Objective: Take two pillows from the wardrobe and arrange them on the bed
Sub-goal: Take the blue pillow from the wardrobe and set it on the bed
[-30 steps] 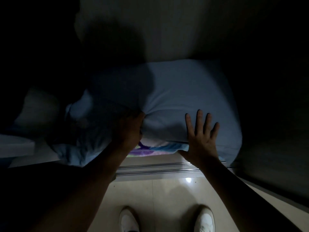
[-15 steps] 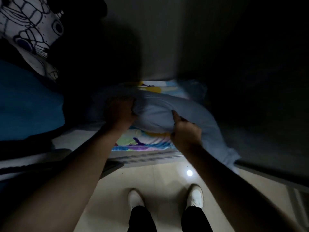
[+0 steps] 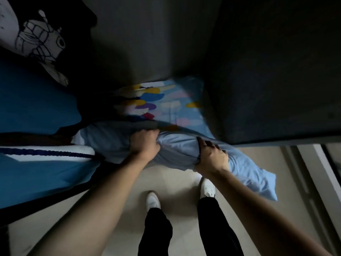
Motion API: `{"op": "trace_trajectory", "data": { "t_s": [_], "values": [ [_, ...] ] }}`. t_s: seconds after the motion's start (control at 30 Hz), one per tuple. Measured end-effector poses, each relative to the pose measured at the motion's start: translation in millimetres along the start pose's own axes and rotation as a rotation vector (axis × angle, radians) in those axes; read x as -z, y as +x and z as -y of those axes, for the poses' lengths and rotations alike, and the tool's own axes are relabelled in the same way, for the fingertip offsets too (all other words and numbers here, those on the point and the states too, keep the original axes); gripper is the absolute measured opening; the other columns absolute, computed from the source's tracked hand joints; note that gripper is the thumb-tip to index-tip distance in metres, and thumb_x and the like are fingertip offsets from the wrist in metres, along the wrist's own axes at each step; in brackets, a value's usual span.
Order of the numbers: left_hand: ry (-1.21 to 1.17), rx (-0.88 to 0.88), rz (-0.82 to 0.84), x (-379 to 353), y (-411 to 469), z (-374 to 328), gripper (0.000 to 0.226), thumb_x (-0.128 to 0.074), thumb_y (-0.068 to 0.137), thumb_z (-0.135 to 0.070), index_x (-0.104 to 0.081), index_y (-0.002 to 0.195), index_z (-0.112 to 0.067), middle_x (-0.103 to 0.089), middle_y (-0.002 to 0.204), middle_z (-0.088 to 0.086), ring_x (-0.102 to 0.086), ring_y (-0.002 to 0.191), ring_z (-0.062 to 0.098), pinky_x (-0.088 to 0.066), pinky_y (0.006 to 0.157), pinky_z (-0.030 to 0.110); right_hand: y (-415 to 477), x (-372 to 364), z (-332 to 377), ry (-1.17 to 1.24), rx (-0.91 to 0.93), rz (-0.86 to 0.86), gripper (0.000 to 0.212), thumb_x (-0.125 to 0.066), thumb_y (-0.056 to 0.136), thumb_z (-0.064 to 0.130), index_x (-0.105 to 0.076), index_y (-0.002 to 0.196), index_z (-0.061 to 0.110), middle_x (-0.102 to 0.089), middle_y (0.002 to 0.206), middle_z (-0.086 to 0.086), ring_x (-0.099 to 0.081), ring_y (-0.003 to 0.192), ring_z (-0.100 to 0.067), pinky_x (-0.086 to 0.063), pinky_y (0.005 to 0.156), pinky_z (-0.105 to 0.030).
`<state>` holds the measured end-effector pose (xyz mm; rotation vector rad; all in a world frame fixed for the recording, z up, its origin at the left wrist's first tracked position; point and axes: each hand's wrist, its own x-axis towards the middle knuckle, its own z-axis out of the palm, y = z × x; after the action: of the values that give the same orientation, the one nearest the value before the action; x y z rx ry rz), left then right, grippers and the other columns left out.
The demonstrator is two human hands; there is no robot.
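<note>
A plain light-blue pillow (image 3: 177, 150) hangs partly out of the dark wardrobe (image 3: 147, 52), its right corner drooping over the floor. My left hand (image 3: 145, 145) is shut on its bunched top edge at the left. My right hand (image 3: 210, 156) grips the pillow's near edge further right. Behind it, inside the wardrobe, lies a second pillow (image 3: 166, 102) with a colourful blue, yellow and purple print, lying flat against the back wall.
Blue bedding (image 3: 36, 108) and a black-and-white printed cloth (image 3: 33, 34) fill the wardrobe's left side. A dark sliding door (image 3: 276, 71) stands at the right, with its floor track (image 3: 313, 172) beside it. My white shoes (image 3: 153, 200) stand on beige tiles.
Both hands have closed on the light-blue pillow and pulled it out over the floor. The printed pillow behind it has come into fuller view.
</note>
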<state>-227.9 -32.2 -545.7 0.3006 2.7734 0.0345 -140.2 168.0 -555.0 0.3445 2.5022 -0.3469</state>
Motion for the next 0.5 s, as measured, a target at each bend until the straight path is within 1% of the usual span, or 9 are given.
{"op": "trace_trajectory", "data": {
  "t_s": [0.07, 0.17, 0.27, 0.3, 0.4, 0.5],
  "values": [
    [-0.02, -0.026, 0.012, 2.8, -22.9, -10.5, 0.017, -0.064, 0.076, -0.021, -0.066, 0.093, -0.021, -0.073, 0.093, 0.011, -0.067, 0.087, 0.036, -0.048, 0.067, 0.034, -27.2, 2.4, -9.2, -0.018, -0.028, 0.015, 0.091, -0.069, 0.075, 0.04, -0.023, 0.153, 0.03, -0.049, 0.144, -0.005, -0.049, 0.128, -0.033, -0.041, 0.104, -0.053],
    [-0.065, -0.083, 0.043, 14.9, -57.3, -25.0, 0.016, -0.062, 0.077, -0.018, -0.065, 0.092, -0.017, -0.072, 0.095, 0.012, -0.066, 0.09, 0.036, -0.048, 0.068, 0.034, -74.7, 3.3, -18.4, -0.01, -0.101, 0.018, 0.091, -0.07, 0.078, 0.046, -0.022, 0.154, 0.031, -0.049, 0.143, -0.005, -0.048, 0.128, -0.033, -0.039, 0.105, -0.054],
    [-0.115, -0.149, 0.059, 35.9, -87.8, -38.0, 0.013, -0.06, 0.075, -0.012, -0.064, 0.087, -0.013, -0.071, 0.094, 0.015, -0.064, 0.089, 0.038, -0.046, 0.065, 0.034, -125.9, 13.7, -22.8, -0.01, -0.171, 0.011, 0.09, -0.069, 0.078, 0.047, -0.022, 0.153, 0.03, -0.048, 0.144, -0.007, -0.048, 0.128, -0.033, -0.038, 0.105, -0.054],
    [-0.136, -0.171, 0.058, 45.2, -96.8, -43.9, 0.014, -0.059, 0.074, -0.01, -0.064, 0.086, -0.013, -0.071, 0.095, 0.015, -0.063, 0.09, 0.038, -0.046, 0.066, 0.034, -143.0, 19.8, -24.3, -0.016, -0.194, 0.006, 0.09, -0.068, 0.078, 0.047, -0.023, 0.153, 0.029, -0.048, 0.144, -0.008, -0.048, 0.127, -0.034, -0.038, 0.104, -0.053],
    [-0.16, -0.243, 0.043, 79.2, -121.6, -65.3, 0.023, -0.058, 0.074, -0.007, -0.069, 0.094, -0.013, -0.07, 0.1, 0.015, -0.062, 0.095, 0.039, -0.05, 0.073, 0.037, -192.6, 43.8, -30.0, -0.016, -0.258, -0.035, 0.09, -0.067, 0.075, 0.044, -0.024, 0.151, 0.026, -0.049, 0.142, -0.008, -0.049, 0.125, -0.034, -0.039, 0.102, -0.052],
    [-0.184, -0.319, 0.033, 108.3, -146.5, -87.4, 0.014, -0.057, 0.073, -0.005, -0.065, 0.083, -0.01, -0.07, 0.095, 0.018, -0.061, 0.092, 0.041, -0.047, 0.068, 0.037, -239.2, 66.6, -39.8, -0.012, -0.291, -0.101, 0.098, -0.068, 0.072, 0.047, -0.019, 0.153, 0.026, -0.044, 0.143, -0.008, -0.045, 0.127, -0.034, -0.037, 0.103, -0.054]
  ]
}}
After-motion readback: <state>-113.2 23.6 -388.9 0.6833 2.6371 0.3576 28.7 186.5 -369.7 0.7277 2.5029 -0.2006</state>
